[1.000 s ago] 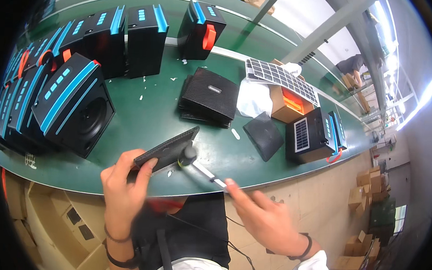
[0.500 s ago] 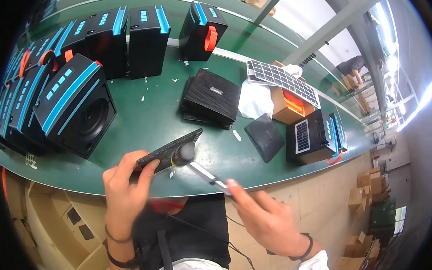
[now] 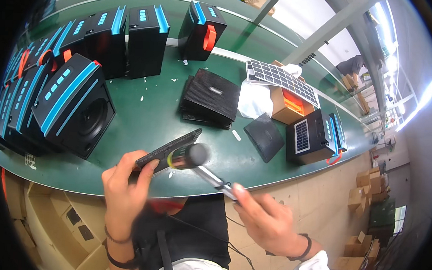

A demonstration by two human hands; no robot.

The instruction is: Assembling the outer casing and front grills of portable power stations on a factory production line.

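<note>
My left hand (image 3: 128,184) pinches the near-left end of a black mesh speaker grille (image 3: 152,156), tilted up above the table edge. In my right hand (image 3: 269,219) is the handle of a mallet (image 3: 190,156), which has a rounded dark head with a yellow band and a silver shaft. The mallet head, slightly blurred, is just in front of the grille; whether they touch I cannot tell. Beyond lies a stack of black grilles (image 3: 211,94) with a small badge on top. A single grille (image 3: 265,138) lies flat to its right.
Black speaker boxes with blue trim (image 3: 75,107) crowd the left of the green table (image 3: 154,103); others line the back. At right stand a speaker with a solar panel (image 3: 308,139), a cardboard box (image 3: 285,109) under a panel sheet (image 3: 281,80), and a white bag (image 3: 256,99).
The mallet head has shifted right and a little away from the grille's face, and my right hand has moved slightly with it. My left hand and the grille have barely moved.
</note>
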